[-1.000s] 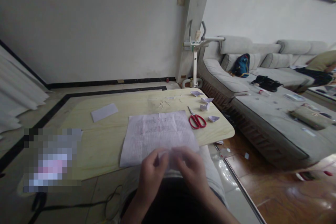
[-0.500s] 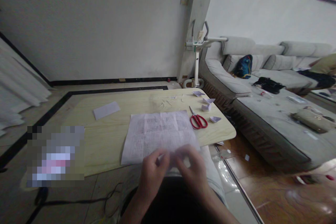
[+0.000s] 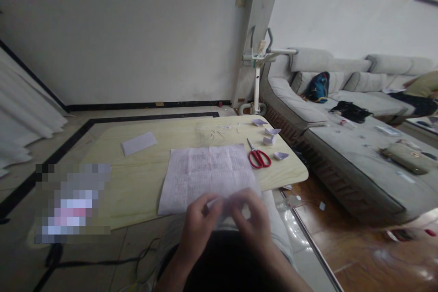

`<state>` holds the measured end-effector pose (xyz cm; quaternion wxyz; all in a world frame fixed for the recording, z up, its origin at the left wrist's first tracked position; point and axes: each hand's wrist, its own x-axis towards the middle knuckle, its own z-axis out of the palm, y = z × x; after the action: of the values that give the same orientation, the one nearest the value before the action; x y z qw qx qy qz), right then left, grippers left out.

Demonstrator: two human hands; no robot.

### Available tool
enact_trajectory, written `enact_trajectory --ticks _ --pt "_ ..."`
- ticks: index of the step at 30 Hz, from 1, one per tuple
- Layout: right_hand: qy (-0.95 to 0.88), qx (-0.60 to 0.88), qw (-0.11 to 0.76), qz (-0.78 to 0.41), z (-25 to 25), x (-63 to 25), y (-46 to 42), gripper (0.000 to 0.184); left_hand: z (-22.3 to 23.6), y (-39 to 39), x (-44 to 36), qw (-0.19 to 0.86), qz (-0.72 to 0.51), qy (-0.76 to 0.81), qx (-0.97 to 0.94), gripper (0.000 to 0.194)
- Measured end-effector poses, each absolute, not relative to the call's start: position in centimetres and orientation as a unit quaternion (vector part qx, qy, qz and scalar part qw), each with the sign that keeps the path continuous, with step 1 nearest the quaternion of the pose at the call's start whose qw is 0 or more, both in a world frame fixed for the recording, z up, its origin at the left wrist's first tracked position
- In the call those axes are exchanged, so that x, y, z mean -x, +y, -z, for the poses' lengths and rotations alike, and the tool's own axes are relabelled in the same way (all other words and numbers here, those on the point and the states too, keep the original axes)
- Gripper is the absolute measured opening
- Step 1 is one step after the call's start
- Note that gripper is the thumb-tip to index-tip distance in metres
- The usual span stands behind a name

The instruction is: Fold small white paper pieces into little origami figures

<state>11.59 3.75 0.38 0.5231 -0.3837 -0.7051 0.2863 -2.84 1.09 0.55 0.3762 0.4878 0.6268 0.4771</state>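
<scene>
Close to my body, at the near edge of the wooden table (image 3: 137,187), my left hand (image 3: 198,228) and my right hand (image 3: 251,223) pinch a small piece of white paper (image 3: 224,207) between them. Both hands are closed on it, fingertips almost touching. Just beyond them a large creased sheet with faint writing (image 3: 207,175) lies flat on the table. Red-handled scissors (image 3: 257,155) lie to the right of that sheet.
Several small folded paper pieces (image 3: 272,136) and paper scraps sit at the table's far right corner. A blank white slip (image 3: 138,143) lies at the far left. A grey sofa (image 3: 342,146) with a blue backpack (image 3: 316,86) stands to the right. Cables run on the floor below.
My hands have drawn slightly closer together over the small paper. The view has shifted a little; nothing on the table has moved.
</scene>
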Motion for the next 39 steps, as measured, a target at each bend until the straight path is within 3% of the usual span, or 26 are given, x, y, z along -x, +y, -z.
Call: enact_trajectory --ticks 23,39 --pt "-0.796 0.303 0.485 -0.201 0.9 -11.6 3.5 0.041 0.2 1.4 3.1 0.285 -0.469 0.648 -0.528 0.032" --pt "-0.783 0.328 0.482 -0.217 0.9 -11.7 3.6 0.035 0.3 1.6 3.7 0.373 -0.5 0.614 -0.483 0.03"
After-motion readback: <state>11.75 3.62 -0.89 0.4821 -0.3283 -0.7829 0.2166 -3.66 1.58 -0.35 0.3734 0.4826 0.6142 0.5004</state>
